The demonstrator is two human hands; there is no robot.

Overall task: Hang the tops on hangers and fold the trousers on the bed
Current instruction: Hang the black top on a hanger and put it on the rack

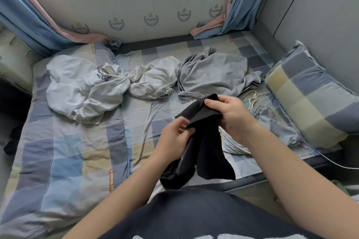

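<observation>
Both hands pinch the black fabric garment (204, 141) by its top edge above the checked blue bed (64, 141): left hand (174, 136) fingers closed on one corner, right hand (231, 114) on the other (cloth hanging limp). Crumpled white tops (87, 91) lie beyond.

Bare forearms; a dark navy top (194, 213) with white lettering across it.
</observation>
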